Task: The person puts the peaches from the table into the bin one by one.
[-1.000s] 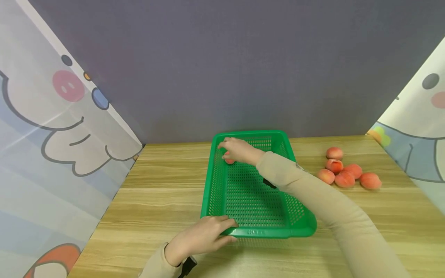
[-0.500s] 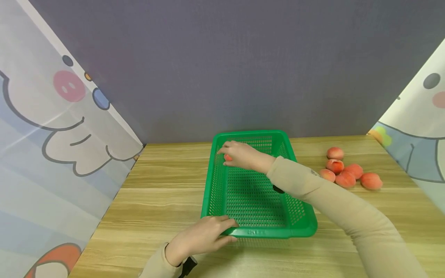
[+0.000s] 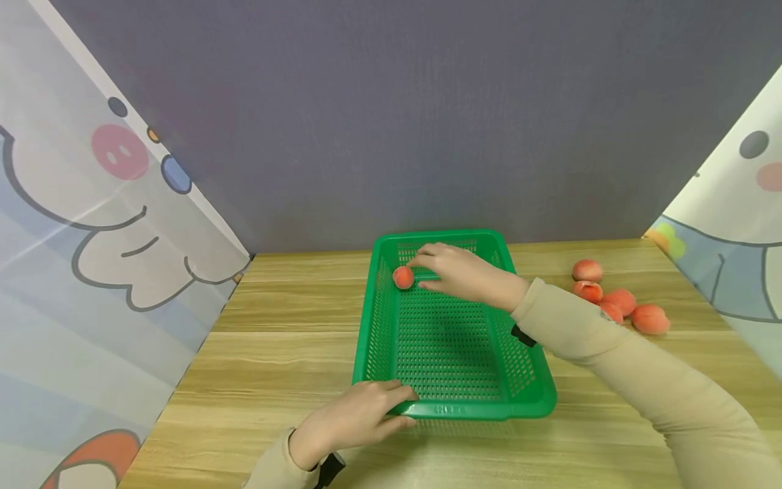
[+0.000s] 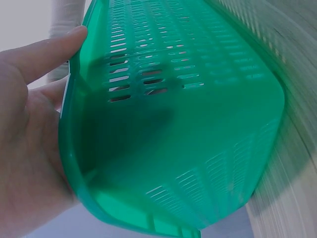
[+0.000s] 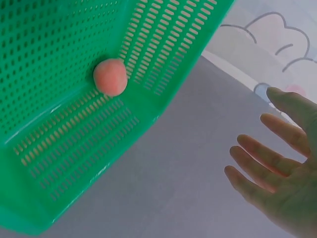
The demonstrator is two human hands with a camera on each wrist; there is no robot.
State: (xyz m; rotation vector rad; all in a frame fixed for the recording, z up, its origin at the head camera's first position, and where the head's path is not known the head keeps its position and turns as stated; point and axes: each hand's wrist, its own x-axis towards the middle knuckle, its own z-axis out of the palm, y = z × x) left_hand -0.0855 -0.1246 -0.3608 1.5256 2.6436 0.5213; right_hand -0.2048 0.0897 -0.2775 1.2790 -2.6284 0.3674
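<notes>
In the head view a green perforated plastic basket stands on the wooden table. One peach lies in its far left corner, seen also as a pink-orange peach in the right wrist view. Over the basket, just right of this peach, is my right hand, its fingers extended and holding nothing. The right wrist view shows that hand with spread fingers, apart from the fruit. My left hand grips the basket's near rim at the left, thumb on one side and fingers on the other.
Several peaches lie grouped on the table to the right of the basket, partly behind my right sleeve. A grey wall rises behind the table, and cartoon-printed panels flank it.
My right hand has let go of the peach in the basket's far left corner and drawn back to the right, uncovering it. My left hand has stayed on the rim.
</notes>
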